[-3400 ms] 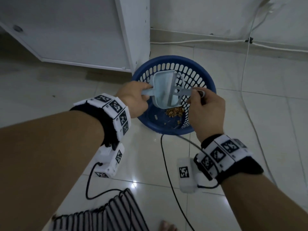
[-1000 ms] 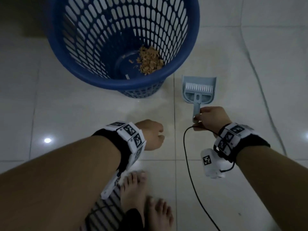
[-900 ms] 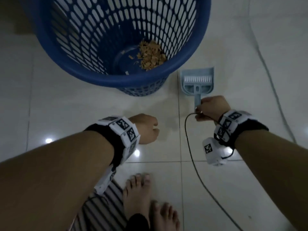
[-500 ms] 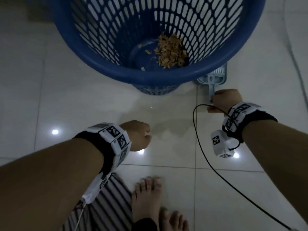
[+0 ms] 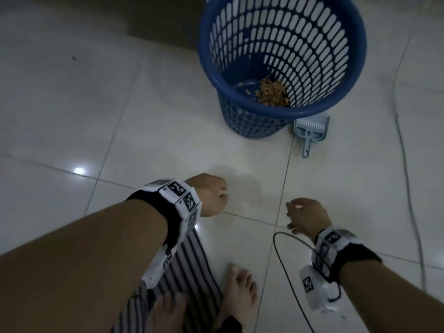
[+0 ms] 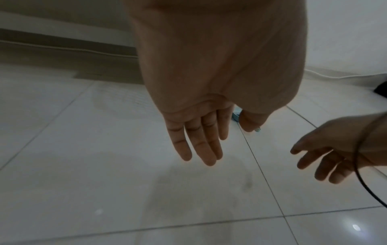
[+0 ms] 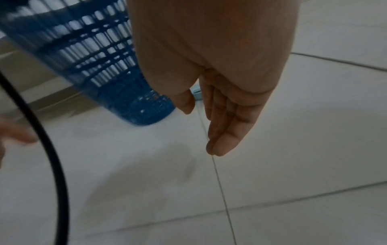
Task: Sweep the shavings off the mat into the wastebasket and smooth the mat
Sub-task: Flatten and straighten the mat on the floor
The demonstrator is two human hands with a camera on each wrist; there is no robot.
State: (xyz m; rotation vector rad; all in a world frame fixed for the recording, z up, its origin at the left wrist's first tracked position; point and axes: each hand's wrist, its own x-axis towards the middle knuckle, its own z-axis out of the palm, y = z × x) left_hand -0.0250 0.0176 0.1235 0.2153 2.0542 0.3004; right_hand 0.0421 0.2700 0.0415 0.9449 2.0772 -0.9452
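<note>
On the floor by the wastebasket (image 5: 283, 109) the dustpan (image 5: 311, 131) lies alone, both hands' fingers (image 6: 199, 145) loose and empty, and that trailing black cable (image 5: 286, 272) could snag a foot (image 5: 240, 292) near the mat (image 5: 185, 272).

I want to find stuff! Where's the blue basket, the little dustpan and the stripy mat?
blue basket (image 5: 346, 102), head view, on its near rim.
little dustpan (image 5: 311, 131), head view, on the scoop above the handle.
stripy mat (image 5: 192, 272), head view, on the stripes beside the foot.

Dustpan (image 5: 310, 131) front hidden behind wastebasket (image 5: 252, 121); striped mat (image 5: 192, 272) mostly under left forearm; wastebasket blurred in right wrist view.
</note>
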